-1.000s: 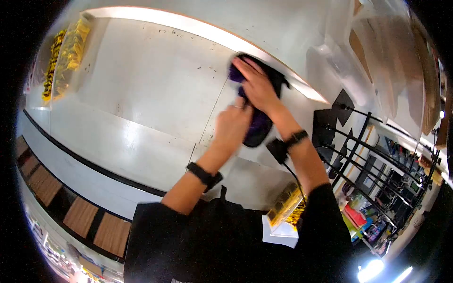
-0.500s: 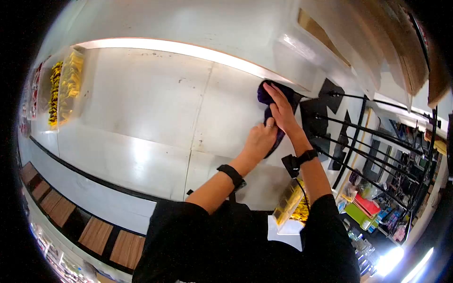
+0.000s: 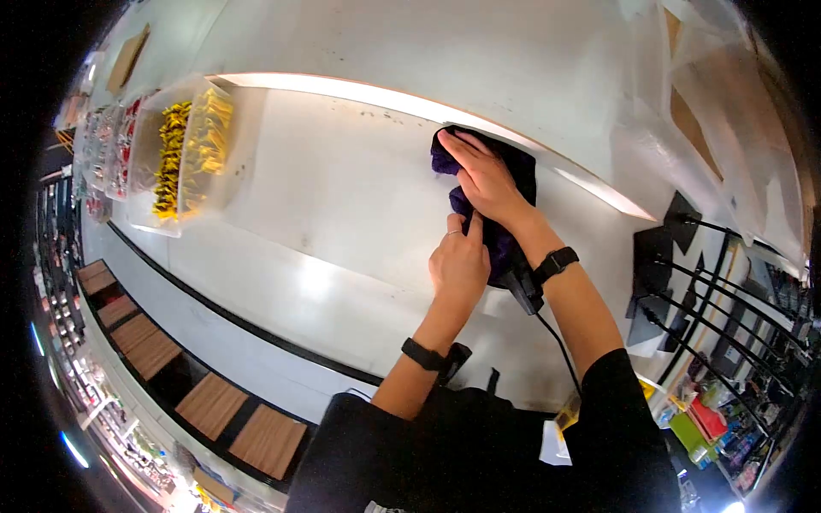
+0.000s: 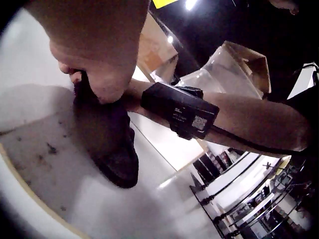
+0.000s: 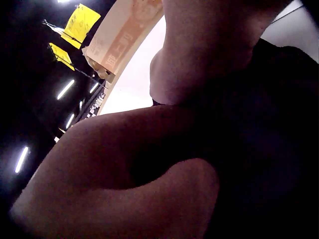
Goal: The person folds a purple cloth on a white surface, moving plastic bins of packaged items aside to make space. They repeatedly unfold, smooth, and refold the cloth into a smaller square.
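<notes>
A soft black-and-purple cloth (image 3: 510,158) lies on the white table, close to the low white strip at its back. My right hand (image 3: 489,184) rests flat on it, fingers stretched toward its far left corner. Nearer to me, my left hand (image 3: 459,265) pinches the cloth's left edge, its index finger pointing forward. In the left wrist view, fingertips grip the dark cloth (image 4: 112,149), whose rounded end hangs toward the tabletop. The right wrist view is dim; the dark cloth (image 5: 269,149) fills its right side.
Clear bins with yellow packets (image 3: 205,145) stand at the far left. A black wire rack (image 3: 727,282) is on the right. The long white strip (image 3: 359,88) runs along the back of the table. A black cable (image 3: 560,346) trails from my right wrist's camera.
The head view has shifted about. Both hands stay on the cloth, and more of the cloth shows around them than half a second ago. The left hand sits slightly lower against the right.
</notes>
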`<state>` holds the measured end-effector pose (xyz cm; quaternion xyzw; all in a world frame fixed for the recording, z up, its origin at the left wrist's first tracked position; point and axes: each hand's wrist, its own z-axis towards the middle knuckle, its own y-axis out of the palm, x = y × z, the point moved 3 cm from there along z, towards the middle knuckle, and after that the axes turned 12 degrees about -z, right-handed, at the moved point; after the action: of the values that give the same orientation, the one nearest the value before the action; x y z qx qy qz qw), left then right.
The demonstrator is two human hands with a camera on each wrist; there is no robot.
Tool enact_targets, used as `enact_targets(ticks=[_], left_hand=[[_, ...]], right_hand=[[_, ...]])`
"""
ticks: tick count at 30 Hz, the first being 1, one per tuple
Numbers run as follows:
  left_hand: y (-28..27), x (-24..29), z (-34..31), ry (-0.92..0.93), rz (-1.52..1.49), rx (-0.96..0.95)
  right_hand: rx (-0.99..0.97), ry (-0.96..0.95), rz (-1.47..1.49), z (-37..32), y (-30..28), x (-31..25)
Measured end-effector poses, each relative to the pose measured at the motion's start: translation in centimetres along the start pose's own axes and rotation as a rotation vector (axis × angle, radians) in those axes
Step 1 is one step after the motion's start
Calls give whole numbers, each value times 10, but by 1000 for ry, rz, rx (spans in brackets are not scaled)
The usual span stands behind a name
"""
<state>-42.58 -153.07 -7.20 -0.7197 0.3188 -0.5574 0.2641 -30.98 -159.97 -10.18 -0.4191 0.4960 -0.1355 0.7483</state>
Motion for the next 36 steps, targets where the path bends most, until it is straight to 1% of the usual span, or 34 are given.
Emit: enact_targets(ticks=[1, 2, 4, 5, 7, 8, 10, 11, 12, 14, 15, 17, 20, 22, 24, 25, 26, 27, 28, 29, 30, 32, 33, 34, 36], left_hand=[[-8, -3, 1, -74, -20, -5], [-14, -6, 3, -66, -10, -12], [-25, -15, 6, -142, -144, 50], [-29, -17, 7, -136, -137, 41], [-41, -26, 9, -176, -252, 157], [-43, -34, 11, -167, -245, 147], [-57, -55, 16, -56, -299, 325], [-62, -64, 19, -76, -335, 362], [-67, -66, 23, -77, -334, 362], [-81, -86, 30, -155, -490, 372], [-82, -85, 31, -146, -500, 384], [-93, -104, 33, -142, -538, 392], [-107, -117, 34, -124, -620, 418], [-108, -125, 27, -150, -646, 421], [-107, -134, 11, -133, -651, 442], [-106, -139, -1, -109, -675, 469], [-105, -144, -16, -108, -695, 472], [-105, -152, -30, -97, -689, 490], [-105, -156, -52, -87, -708, 522], [-106, -163, -74, -78, -718, 529], [-102, -174, -92, -134, -742, 528], [-111, -187, -139, -201, -771, 550], [-115, -188, -150, -235, -777, 550], [-129, -186, -175, -253, -778, 562], [-150, -188, -220, -172, -748, 590]], right_hand=[[-14, 22, 53, 5, 3, -2], [-3, 31, 56, 10, 7, -5], [11, 15, 57, 21, 17, -11], [9, 7, 52, 29, 22, -14], [15, 16, 59, 47, 36, -21], [9, 13, 65, 56, 43, -25], [10, -43, 106, 83, 61, -38], [9, -43, 94, 92, 70, -42], [8, -44, 83, 96, 72, -44], [46, -97, 81, 119, 88, -54], [80, -125, 37, 120, 89, -55], [40, -107, 46, 139, 105, -61], [17, -59, 43, 159, 116, -68], [53, -68, 49, 157, 118, -71], [113, -73, 10, 154, 117, -72], [74, -106, -12, 137, 125, -85], [111, -145, -46, 124, 133, -96], [100, -139, -3, 112, 143, -105], [75, -148, 21, 96, 144, -121], [92, -179, 33, 87, 140, -135], [105, -201, 58, 79, 142, -140], [16, -171, 210, 31, 165, -179], [-16, -158, 264, 19, 183, -178], [-35, -160, 318, 5, 185, -199], [-276, 157, 581, -27, 192, -234]])
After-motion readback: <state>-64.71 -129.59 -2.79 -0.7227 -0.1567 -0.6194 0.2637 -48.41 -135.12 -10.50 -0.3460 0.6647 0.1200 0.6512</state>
